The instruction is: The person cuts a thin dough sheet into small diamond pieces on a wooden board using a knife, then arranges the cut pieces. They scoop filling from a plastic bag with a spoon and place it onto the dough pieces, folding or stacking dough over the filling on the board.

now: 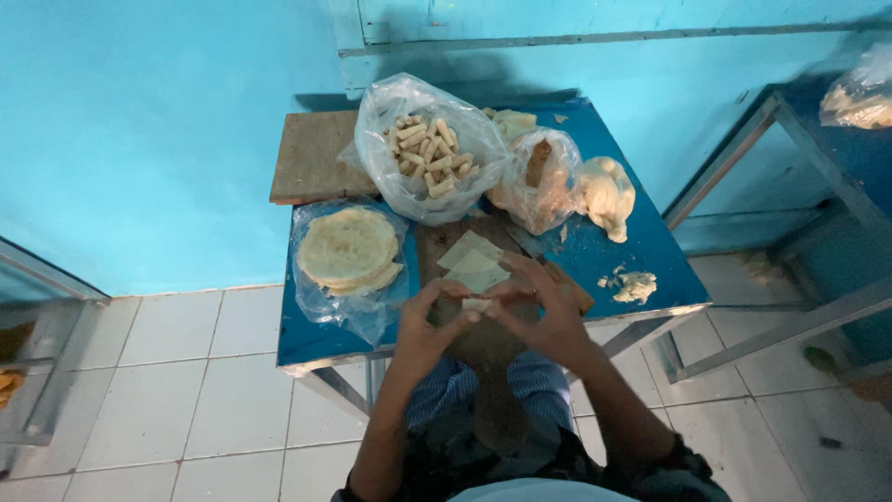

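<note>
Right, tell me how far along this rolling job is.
Done: a clear bag of finished rolls sits at the back. In hand: left hand and right hand fold one small wrapper piece. Left: cut wrappers and a stack of round sheets.

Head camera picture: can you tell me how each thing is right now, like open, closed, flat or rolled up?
Small dough piece: pinched between both hands, partly rolled.
Left hand: fingertips closed on the dough piece.
Right hand: fingertips closed on the dough piece.
Cut wrapper pieces: flat, lying loose on the board.
Round wrapper stack: flat, piled on clear plastic.
Bag of rolls: open, holding finished rolls.
Second bag: open, crumpled.
Dough lump: unshaped, bare on the blue table.
</note>
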`<state>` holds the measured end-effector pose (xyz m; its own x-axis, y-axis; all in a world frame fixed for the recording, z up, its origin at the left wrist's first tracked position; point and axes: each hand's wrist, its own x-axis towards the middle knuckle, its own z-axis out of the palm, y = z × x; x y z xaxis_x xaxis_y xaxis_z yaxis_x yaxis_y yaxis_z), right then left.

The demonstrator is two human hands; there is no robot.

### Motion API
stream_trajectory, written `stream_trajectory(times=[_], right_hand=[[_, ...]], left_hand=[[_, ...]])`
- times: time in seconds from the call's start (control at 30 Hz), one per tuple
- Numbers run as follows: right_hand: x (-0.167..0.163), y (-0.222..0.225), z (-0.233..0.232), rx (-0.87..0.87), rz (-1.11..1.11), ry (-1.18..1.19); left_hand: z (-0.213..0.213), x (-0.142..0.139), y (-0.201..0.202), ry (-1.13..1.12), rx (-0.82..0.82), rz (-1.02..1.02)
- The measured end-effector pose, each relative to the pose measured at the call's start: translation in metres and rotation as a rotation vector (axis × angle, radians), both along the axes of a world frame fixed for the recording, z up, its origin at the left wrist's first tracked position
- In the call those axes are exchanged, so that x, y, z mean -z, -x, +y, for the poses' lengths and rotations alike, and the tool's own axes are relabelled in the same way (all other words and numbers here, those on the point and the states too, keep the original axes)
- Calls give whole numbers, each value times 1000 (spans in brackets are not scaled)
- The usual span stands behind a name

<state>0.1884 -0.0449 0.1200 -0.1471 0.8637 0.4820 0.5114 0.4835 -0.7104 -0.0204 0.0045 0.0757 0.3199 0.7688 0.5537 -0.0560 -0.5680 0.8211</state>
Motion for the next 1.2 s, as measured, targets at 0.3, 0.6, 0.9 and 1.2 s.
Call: stream_trajectory(times=[0.3,0.6,0.9,1.2], right_hand=[[-56,-49,117,-256,12,325],[-8,-94,159,464,-305,-245],[41,-121,192,443,-266,-146],[33,-111,199,430,-155,-199]], left_hand=[[15,10,-9,-186,-462,237],[20,18,-34,-198,-651,606],[30,19,-42,-112,-500,601],[41,27,-51,-96,-508,748]])
